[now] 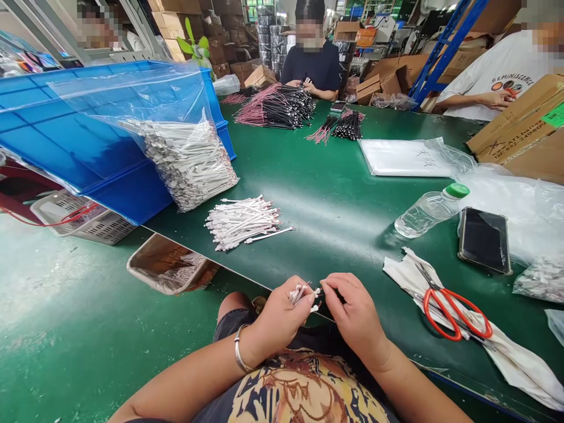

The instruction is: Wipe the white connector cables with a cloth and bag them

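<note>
My left hand (282, 311), with a silver bangle at the wrist, is closed around a few short white cables (300, 292) whose white connector ends stick out past the thumb. Close to those ends, my right hand (352, 305) has its thumb and index finger pinched together; whatever lies between them is too small to make out. Beyond my hands a loose pile of white cables (242, 222) lies on the green table (326, 188). Behind it a clear bag of white cables (189, 158) leans against a blue bin (118, 176).
Red-handled scissors (456, 314) lie on a white cloth (520, 364) at right, near a phone (484, 239) and a bottle (427, 212). Black and pink cables (282, 106) lie at the far side, before a seated person (315, 67). A waste bin (170, 264) stands below the left edge.
</note>
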A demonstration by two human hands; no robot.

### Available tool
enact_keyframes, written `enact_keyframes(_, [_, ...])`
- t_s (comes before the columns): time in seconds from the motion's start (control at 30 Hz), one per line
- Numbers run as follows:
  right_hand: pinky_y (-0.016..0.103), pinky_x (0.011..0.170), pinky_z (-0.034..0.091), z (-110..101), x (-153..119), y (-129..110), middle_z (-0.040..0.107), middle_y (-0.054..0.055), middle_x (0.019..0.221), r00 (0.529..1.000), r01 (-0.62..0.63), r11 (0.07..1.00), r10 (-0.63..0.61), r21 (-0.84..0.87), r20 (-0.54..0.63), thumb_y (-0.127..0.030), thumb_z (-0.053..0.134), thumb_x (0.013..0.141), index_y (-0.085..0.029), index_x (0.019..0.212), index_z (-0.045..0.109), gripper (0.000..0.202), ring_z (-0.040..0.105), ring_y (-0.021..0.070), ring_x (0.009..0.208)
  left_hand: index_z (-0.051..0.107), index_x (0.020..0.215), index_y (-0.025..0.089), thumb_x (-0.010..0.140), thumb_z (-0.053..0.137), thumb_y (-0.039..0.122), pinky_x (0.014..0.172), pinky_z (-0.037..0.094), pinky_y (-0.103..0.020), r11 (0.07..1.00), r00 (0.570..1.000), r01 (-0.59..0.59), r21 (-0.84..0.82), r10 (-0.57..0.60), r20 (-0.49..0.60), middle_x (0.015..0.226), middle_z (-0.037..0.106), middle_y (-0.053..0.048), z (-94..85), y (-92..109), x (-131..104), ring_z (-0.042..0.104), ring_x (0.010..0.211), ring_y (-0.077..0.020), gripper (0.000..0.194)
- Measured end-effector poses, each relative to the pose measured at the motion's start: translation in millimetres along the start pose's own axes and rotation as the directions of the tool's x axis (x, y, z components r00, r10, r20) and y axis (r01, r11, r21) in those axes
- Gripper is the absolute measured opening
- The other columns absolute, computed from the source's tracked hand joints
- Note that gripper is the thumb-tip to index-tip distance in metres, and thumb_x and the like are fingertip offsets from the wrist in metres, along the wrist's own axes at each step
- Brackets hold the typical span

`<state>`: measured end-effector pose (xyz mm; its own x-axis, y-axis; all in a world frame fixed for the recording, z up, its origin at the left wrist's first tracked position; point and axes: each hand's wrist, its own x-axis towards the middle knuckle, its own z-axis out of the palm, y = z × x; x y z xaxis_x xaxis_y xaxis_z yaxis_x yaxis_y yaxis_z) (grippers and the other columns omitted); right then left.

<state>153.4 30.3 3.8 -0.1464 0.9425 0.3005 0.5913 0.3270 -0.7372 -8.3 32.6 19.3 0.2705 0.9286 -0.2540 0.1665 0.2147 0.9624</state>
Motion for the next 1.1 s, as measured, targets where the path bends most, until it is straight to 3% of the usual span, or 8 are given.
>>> enact_keyframes(0.1, [0.033,0.075,0.044,-4,-4,-1,0.059,0.004,0.083,0.981,-0.19,0.962,0.195,0.197,-0.006,-0.029,0.048,0.088,-0.021,0.082,0.056,0.013,0.054,0.0176,0.079,0.045,0.075,0.02,0.082,0.052,0.035,0.041,0.027,-0.018,0.972,0.987,0.134,-0.19,-0.113,0.117,0.048,0.038,0.009,0.4,0,3,0.031,0.041,-0.0063,0.018])
enact_keyframes(0.23, [0.03,0.067,0.047,-10,-18,-4,0.059,0.004,0.08,0.885,-0.466,0.786,0.425,0.406,0.193,-0.041,0.045,0.088,-0.021,0.084,0.057,0.024,0.056,0.0172,0.073,0.044,0.077,0.02,0.08,0.055,0.037,0.035,0.022,-0.016,0.874,0.952,0.274,-0.401,-0.188,0.242,0.046,0.035,0.01,-0.1,2,7,0.023,0.037,-0.0047,0.02])
enact_keyframes(0.43, [0.033,0.078,0.044,-12,-29,-20,0.065,0.005,0.089,0.784,-0.532,0.737,0.244,0.417,0.57,-0.044,0.048,0.086,-0.02,0.094,0.065,0.03,0.058,0.0206,0.084,0.042,0.081,0.021,0.079,0.057,0.039,0.035,0.022,-0.014,0.754,0.922,0.368,-0.544,-0.218,0.321,0.045,0.036,0.01,-0.1,6,10,0.019,0.036,-0.0035,0.024])
enact_keyframes(0.6, [0.033,0.079,0.044,9,-29,-27,0.067,0.003,0.085,0.632,-0.724,0.404,0.064,0.559,0.772,-0.048,0.061,0.076,-0.019,0.097,0.066,0.037,0.06,0.0206,0.084,0.046,0.084,0.019,0.08,0.057,0.041,0.036,0.02,-0.013,0.705,0.905,0.4,-0.586,-0.205,0.372,0.046,0.036,0.01,3.2,7,13,0.018,0.036,-0.0021,0.024])
enact_keyframes(0.77, [0.018,0.051,0.038,33,-34,-23,0.062,0.001,0.063,0.549,-0.829,0.236,0.166,0.507,0.819,-0.05,0.066,0.071,-0.013,0.073,0.064,0.037,0.053,0.0082,0.052,0.053,0.099,0.018,0.072,0.055,0.064,0.039,0.023,-0.015,0.597,0.942,0.303,-0.743,-0.068,0.329,0.051,0.038,0.008,4.9,8,16,0.021,0.038,-0.0016,0.053])
enact_keyframes(0.9, [0.016,0.041,0.033,31,-32,-25,0.06,0.0,0.054,0.586,-0.806,0.282,0.25,0.521,0.771,-0.05,0.064,0.073,-0.013,0.071,0.057,0.037,0.048,0.0059,0.041,0.052,0.108,0.019,0.063,0.077,0.033,0.054,0.04,-0.019,0.652,0.955,0.28,-0.704,-0.117,0.272,0.066,0.053,0.004,1.4,8,19,0.048,0.052,-0.0054,0.054])
enact_keyframes(1.0, [0.016,0.044,0.037,19,-27,-26,0.062,-0.001,0.06,0.632,-0.772,0.318,0.286,0.551,0.72,-0.048,0.063,0.075,-0.015,0.076,0.055,0.034,0.053,0.0067,0.046,0.058,0.099,0.013,0.071,0.07,0.021,0.063,0.047,-0.024,0.647,0.935,0.355,-0.675,-0.233,0.268,0.075,0.061,-0.002,-4.3,10,22,0.059,0.063,-0.0112,0.032])
enact_keyframes(1.1, [0.018,0.05,0.043,5,-25,-25,0.064,0.001,0.077,0.634,-0.766,0.352,0.285,0.537,0.718,-0.045,0.062,0.078,-0.016,0.09,0.057,0.032,0.06,0.0095,0.061,0.058,0.095,0.012,0.076,0.062,0.014,0.076,0.05,-0.036,0.566,0.922,0.38,-0.731,-0.301,0.245,0.084,0.065,-0.007,-11.5,12,24,0.064,0.072,-0.0157,0.019])
